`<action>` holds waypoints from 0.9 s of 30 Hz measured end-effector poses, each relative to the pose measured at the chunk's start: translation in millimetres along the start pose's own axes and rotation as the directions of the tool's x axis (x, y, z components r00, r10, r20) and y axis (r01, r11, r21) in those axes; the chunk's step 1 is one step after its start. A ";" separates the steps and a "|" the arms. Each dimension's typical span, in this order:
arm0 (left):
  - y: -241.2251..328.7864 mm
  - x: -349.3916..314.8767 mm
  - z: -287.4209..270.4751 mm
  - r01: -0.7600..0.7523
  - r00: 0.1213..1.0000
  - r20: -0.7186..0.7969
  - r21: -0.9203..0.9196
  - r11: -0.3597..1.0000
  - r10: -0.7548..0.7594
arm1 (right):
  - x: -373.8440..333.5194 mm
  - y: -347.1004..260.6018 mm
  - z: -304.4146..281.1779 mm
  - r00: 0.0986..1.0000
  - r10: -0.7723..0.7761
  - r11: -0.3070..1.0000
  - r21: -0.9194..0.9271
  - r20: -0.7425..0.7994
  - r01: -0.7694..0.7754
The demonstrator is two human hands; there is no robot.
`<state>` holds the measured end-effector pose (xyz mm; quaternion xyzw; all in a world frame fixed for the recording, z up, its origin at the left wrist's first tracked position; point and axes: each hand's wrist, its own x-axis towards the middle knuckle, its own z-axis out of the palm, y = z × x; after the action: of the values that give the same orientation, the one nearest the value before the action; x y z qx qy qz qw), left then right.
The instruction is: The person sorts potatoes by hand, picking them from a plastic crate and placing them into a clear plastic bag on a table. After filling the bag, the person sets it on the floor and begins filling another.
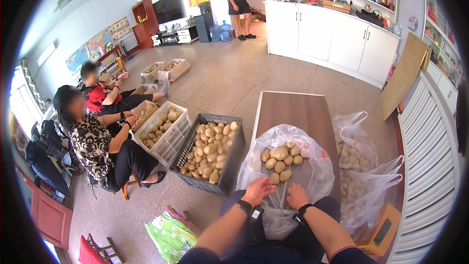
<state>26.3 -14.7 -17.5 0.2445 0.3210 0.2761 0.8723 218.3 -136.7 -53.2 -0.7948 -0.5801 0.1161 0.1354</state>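
A clear plastic bag [320, 164] lies spread open on a brown-topped table in front of me, with several potatoes [279, 153] heaped in its far part. My left hand [259, 191] is over the near left side of the bag, palm turned up and fingers loosely bent, with nothing visible in it. Close by on the right, my right hand [297, 197] has its fingers closed at the near edge of the heap. A bit of a potato shows at its fingertips, mostly hidden by the hand.
A dark crate [238, 154] of potatoes stands left of the table [293, 110], beside a white crate [184, 126]. Bags [359, 151] of potatoes sit on the right. Two seated people handle potatoes at left; another person [239, 0] stands far back. A green patterned cloth [171, 234] lies lower left.
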 end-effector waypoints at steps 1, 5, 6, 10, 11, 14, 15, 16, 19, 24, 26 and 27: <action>-0.3 1.2 1.4 0.001 1.000 0.005 0.002 1.000 -0.001 | 0.3 1.9 2.7 0.999 0.023 0.995 0.093 -0.028 -0.020; -3.8 7.3 5.5 0.004 1.000 0.001 0.032 0.999 -0.004 | 1.8 9.4 12.8 0.984 0.001 0.983 0.183 -0.178 0.032; -4.0 6.8 2.5 0.004 1.000 -0.015 0.034 0.999 -0.004 | 4.6 4.0 11.4 0.983 -0.007 0.982 0.184 -0.181 0.041; -7.8 0.2 -14.2 -0.038 0.996 -0.079 0.043 0.998 0.041 | 5.8 -29.4 -0.8 0.958 0.204 0.541 0.793 0.200 -0.280; -12.7 -1.0 -26.9 -0.086 0.996 0.014 0.080 0.993 0.085 | 9.8 -42.1 -2.0 0.946 0.188 0.460 0.828 0.263 -0.321; -7.9 -4.1 2.0 -0.021 1.000 -0.009 0.079 0.997 0.022 | 21.2 -35.6 7.9 0.980 0.112 0.523 0.829 0.165 -0.199; -5.0 -3.1 -0.6 0.038 0.998 0.054 0.120 0.992 -0.044 | 26.3 -33.6 14.4 0.990 0.076 0.587 0.797 0.122 -0.143; -2.6 -4.3 8.8 0.017 0.995 0.097 0.200 0.980 -0.037 | 34.2 -30.9 19.2 0.996 0.053 0.643 0.760 0.072 -0.090; -1.2 -10.7 7.7 0.040 0.999 0.016 0.074 0.996 -0.042 | 28.5 -71.4 -4.0 0.993 -0.039 0.788 0.608 -0.111 0.099; -1.5 -3.6 -11.0 0.041 0.998 0.043 -0.055 0.998 -0.039 | 20.0 -100.2 -43.3 0.969 -0.129 0.854 0.473 -0.211 0.217; 2.7 -11.2 -3.7 0.072 0.997 0.045 -0.060 0.996 -0.069 | 21.9 -93.6 -57.4 0.962 -0.101 0.849 0.482 -0.253 0.216; 7.7 -12.7 2.7 0.094 0.994 0.051 -0.050 0.994 -0.092 | 26.2 -83.3 -55.5 0.961 -0.097 0.852 0.478 -0.259 0.214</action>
<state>17.5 -17.9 -5.7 0.2129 0.3034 0.2375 0.8979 170.9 -92.0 27.3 -0.6902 -0.5735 0.1607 0.4110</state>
